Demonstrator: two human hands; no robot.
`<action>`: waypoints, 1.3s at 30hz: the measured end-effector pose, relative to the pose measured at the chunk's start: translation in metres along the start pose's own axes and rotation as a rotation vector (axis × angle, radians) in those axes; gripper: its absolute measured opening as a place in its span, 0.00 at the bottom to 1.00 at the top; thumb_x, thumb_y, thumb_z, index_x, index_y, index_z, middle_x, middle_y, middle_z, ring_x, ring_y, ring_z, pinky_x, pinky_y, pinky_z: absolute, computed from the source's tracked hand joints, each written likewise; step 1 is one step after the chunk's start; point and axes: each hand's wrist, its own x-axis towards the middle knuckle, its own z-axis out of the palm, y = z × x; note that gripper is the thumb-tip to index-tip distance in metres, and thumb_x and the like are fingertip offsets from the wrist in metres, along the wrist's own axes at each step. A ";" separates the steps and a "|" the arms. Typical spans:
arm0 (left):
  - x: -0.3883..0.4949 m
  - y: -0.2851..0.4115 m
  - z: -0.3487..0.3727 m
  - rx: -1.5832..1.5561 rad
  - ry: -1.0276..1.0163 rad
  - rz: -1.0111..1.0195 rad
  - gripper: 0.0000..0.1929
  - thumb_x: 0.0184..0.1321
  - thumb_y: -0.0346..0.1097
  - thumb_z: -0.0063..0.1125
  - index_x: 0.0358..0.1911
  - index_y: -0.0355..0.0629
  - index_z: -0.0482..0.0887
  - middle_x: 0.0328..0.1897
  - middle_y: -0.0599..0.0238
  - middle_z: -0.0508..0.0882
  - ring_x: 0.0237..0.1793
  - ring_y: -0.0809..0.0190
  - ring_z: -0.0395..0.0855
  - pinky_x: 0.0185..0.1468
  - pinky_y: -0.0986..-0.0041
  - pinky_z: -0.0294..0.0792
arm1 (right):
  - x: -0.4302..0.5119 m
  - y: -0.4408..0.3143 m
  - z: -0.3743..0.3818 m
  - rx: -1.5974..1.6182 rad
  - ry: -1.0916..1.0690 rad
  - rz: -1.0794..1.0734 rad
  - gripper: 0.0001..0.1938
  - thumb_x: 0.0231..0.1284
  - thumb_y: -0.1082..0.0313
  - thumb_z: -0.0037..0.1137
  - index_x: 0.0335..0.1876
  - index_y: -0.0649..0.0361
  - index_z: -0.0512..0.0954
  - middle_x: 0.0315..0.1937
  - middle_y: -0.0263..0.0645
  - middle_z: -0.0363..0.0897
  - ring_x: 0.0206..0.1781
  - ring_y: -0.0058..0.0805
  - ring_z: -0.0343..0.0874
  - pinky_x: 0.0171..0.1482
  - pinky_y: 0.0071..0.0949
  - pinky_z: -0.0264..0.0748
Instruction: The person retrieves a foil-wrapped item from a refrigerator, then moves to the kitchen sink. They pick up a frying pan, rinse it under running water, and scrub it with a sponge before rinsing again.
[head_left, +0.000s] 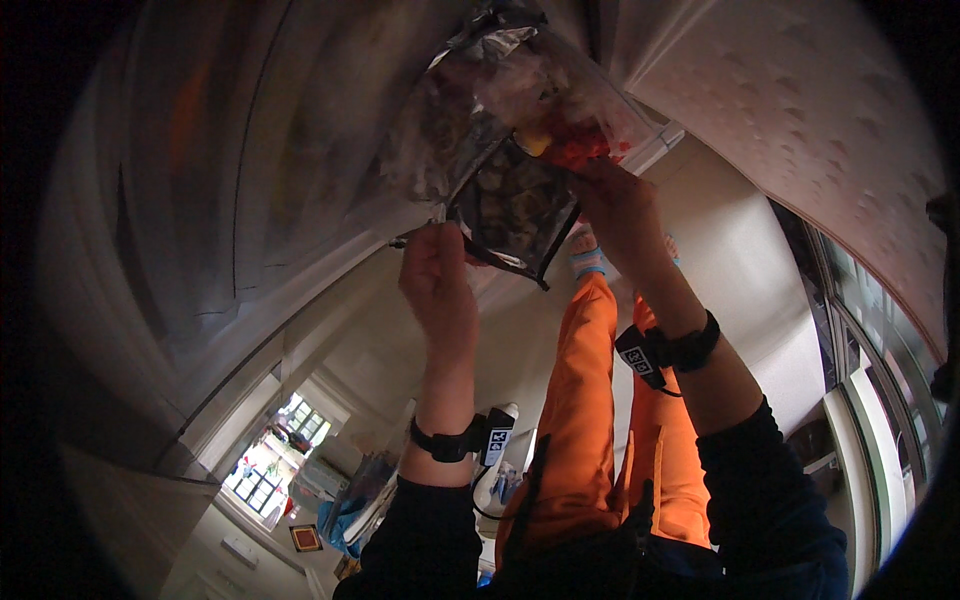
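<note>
A plastic bag (517, 199) with a dark edge hangs between my two hands, its lower part showing brownish pieces through it. My left hand (436, 259) pinches the bag's edge at its left side. At the right, my right hand (616, 195) grips the bag's other side, close to some bright red material (581, 146). Beyond both hands lies a crumpled clear and silvery plastic wrapping (502, 67), with pinkish contents. Whether it is one piece with the bag I cannot tell. Each wrist wears a black strap with a small device.
A pale padded or patterned panel (795, 97) rises at the upper right. Large whitish translucent sheeting or panels (262, 165) fill the upper left. Below are my orange trousers (577, 390) and feet in sandals. Windows and a blue item (330, 525) show at the lower left.
</note>
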 end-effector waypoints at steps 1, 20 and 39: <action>0.001 -0.001 0.000 0.000 0.000 -0.003 0.11 0.70 0.41 0.56 0.39 0.39 0.78 0.34 0.71 0.79 0.33 0.73 0.74 0.40 0.79 0.66 | 0.000 0.000 0.000 0.007 -0.005 0.016 0.06 0.64 0.71 0.58 0.42 0.64 0.80 0.26 0.36 0.82 0.28 0.18 0.79 0.31 0.23 0.76; -0.006 0.005 0.005 -0.026 0.034 -0.052 0.09 0.70 0.38 0.55 0.38 0.40 0.78 0.33 0.71 0.78 0.33 0.74 0.73 0.40 0.79 0.66 | -0.014 -0.042 0.005 -0.472 0.024 -0.414 0.12 0.48 0.68 0.59 0.41 0.49 0.81 0.69 0.48 0.61 0.72 0.51 0.60 0.66 0.49 0.65; -0.009 0.014 0.012 -0.048 0.050 -0.013 0.07 0.69 0.34 0.56 0.35 0.39 0.78 0.27 0.71 0.80 0.28 0.75 0.76 0.35 0.80 0.70 | -0.007 -0.029 0.012 -0.563 -0.141 -0.499 0.17 0.49 0.67 0.58 0.48 0.42 0.84 0.72 0.45 0.59 0.75 0.49 0.56 0.71 0.46 0.60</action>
